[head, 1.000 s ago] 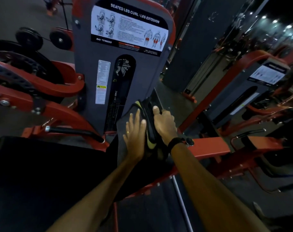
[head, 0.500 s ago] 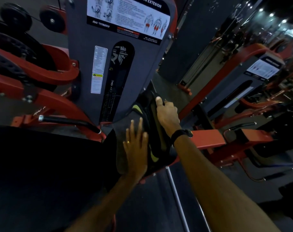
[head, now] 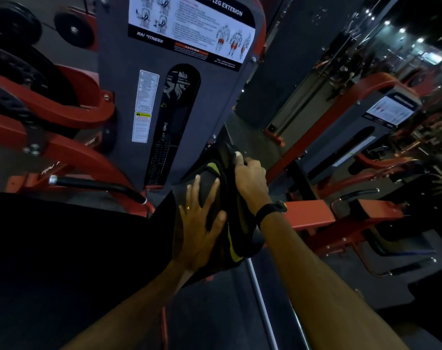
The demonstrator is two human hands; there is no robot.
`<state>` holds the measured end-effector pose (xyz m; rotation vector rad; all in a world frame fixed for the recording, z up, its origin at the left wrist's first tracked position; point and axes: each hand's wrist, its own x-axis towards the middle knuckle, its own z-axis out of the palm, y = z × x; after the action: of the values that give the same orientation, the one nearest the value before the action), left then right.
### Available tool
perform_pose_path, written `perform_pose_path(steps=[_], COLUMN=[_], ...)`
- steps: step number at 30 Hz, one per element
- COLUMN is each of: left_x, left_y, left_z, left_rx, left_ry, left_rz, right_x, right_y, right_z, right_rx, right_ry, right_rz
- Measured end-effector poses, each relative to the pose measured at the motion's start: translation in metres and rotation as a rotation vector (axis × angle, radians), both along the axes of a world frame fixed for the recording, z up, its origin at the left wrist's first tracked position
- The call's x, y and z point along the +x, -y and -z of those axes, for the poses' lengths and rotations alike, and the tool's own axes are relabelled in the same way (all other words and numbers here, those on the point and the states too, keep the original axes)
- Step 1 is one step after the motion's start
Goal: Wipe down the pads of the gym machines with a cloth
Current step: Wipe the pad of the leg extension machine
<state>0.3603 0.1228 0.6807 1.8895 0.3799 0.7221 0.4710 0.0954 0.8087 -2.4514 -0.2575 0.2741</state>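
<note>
My left hand (head: 198, 224) lies flat, fingers spread, on the pad (head: 187, 198); my right hand (head: 250, 176) grips the cloth (head: 230, 218) draped over its edge.

Matt black pad (head: 164, 223), soft cloth (head: 230, 223) w/ yellow trim, glossy red metal frame (head: 308, 213)

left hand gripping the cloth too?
No, the left hand lies flat with spread fingers on the pad; only the right hand grips the cloth.

A dark cloth with yellow-green trim (head: 230, 223) lay draped over the upright black vinyl pad (head: 187, 193), bunched along the pad's right edge.
</note>
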Motion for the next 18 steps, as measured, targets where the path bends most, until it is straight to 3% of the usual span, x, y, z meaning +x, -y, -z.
perform_pose_path(steps=[5,10,16,18], left_x=[0.016,0.082,0.012,0.019], left_y=[-0.006,-0.059,0.015,0.002], left_z=[-0.004,-0.032,-0.014,-0.004], left_rx=[-0.087,-0.410,-0.331,-0.298], left_ry=[0.006,-0.176,-0.131,-0.116], left_rz=[-0.038,-0.143,-0.119,-0.091], right_x=[0.003,0.003,0.007,0.005], right_y=[0.000,0.000,0.000,0.000], right_z=[0.001,-0.002,0.006,0.005], right_rx=[0.001,-0.007,0.005,0.004], right_ry=[-0.009,-0.008,-0.005,0.013], right_rz=[0.002,0.004,-0.001,-0.004])
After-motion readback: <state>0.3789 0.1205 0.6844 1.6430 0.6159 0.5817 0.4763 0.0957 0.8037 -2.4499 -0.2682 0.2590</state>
